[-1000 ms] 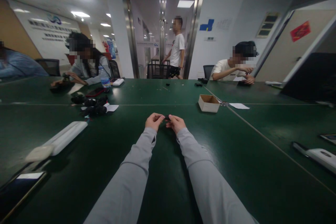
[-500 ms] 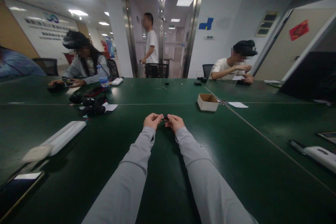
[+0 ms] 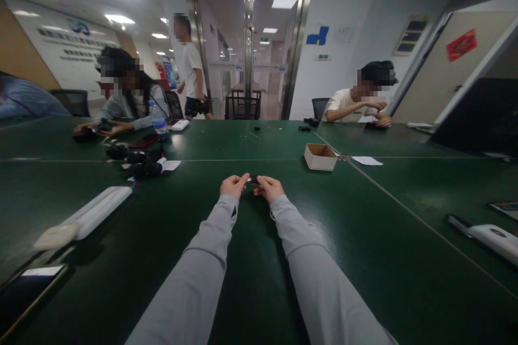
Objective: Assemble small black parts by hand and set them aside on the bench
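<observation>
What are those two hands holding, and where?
A small dark object, too small to name: the left hand pinches its left end, the right hand its right end.

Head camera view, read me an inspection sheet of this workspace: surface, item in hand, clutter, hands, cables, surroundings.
Surface: green table, slightly glossy.
Item in hand: small dark object, between left hand and right hand; too small to identify.
Clutter: open-topped box beyond the right hand, paper sheet to its right; bottle, dark items and phone on the left.
Hands: right pinches the object; left fingertips at its other end, grip unclear.
Cables: none certain; tangle beside the box unidentifiable.
Surroundings: seated person across the table; glass doors beyond.
</observation>
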`<action>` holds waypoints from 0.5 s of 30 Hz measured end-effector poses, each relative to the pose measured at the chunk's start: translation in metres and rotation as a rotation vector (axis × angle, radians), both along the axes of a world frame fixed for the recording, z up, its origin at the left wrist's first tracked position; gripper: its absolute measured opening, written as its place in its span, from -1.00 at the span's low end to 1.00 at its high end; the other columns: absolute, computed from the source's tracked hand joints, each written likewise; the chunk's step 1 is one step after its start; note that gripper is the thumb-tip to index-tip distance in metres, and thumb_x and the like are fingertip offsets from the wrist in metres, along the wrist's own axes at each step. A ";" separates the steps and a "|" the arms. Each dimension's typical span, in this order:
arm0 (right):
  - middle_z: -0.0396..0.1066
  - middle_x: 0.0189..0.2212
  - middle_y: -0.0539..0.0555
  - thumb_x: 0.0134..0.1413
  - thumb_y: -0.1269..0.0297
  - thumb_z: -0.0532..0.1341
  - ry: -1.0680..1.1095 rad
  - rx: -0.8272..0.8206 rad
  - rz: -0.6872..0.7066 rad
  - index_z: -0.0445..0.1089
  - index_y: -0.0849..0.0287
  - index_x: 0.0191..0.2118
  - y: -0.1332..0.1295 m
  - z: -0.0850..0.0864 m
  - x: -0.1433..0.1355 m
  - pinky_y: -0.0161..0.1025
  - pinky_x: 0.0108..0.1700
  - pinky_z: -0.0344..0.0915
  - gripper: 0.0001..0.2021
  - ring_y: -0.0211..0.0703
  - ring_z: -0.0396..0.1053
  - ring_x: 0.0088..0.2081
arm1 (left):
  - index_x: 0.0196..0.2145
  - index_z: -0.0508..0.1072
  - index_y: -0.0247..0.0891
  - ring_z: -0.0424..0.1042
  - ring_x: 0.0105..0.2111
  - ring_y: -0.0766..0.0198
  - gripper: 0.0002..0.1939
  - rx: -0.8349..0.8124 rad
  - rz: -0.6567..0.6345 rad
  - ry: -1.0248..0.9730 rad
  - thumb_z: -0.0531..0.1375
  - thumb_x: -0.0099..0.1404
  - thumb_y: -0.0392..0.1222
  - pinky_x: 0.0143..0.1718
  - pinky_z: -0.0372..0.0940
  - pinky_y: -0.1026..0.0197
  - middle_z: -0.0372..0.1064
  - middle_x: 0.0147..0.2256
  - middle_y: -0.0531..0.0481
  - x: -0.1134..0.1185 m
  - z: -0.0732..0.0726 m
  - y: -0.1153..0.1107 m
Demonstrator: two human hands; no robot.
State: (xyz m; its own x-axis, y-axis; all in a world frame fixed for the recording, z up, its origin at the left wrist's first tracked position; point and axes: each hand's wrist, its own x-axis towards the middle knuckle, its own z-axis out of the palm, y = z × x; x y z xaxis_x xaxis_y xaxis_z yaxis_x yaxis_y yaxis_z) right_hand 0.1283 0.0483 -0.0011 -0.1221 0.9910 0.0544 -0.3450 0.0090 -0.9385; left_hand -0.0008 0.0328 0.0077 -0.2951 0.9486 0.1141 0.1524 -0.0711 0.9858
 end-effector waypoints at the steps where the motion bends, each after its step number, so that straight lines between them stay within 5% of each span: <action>1: 0.39 -0.56 0.05 -0.10 0.27 0.30 -0.004 -0.001 0.004 0.38 0.31 -0.43 0.000 0.000 0.000 -0.40 -0.66 0.33 -0.82 -0.32 0.30 -0.67 | -0.68 0.29 -0.28 0.20 -0.68 0.40 -0.57 -0.001 0.001 0.002 0.20 -0.08 0.18 -0.62 0.10 0.32 0.28 -0.69 0.04 0.000 0.000 0.000; 15: 0.39 -0.55 0.05 -0.18 0.19 0.34 -0.016 0.031 0.032 0.38 0.29 -0.45 0.005 -0.006 0.000 -0.40 -0.67 0.32 -0.75 -0.31 0.29 -0.67 | -0.70 0.28 -0.26 0.18 -0.67 0.39 -0.56 -0.025 0.019 0.062 0.17 -0.05 0.20 -0.59 0.09 0.31 0.25 -0.69 0.05 -0.002 0.000 0.000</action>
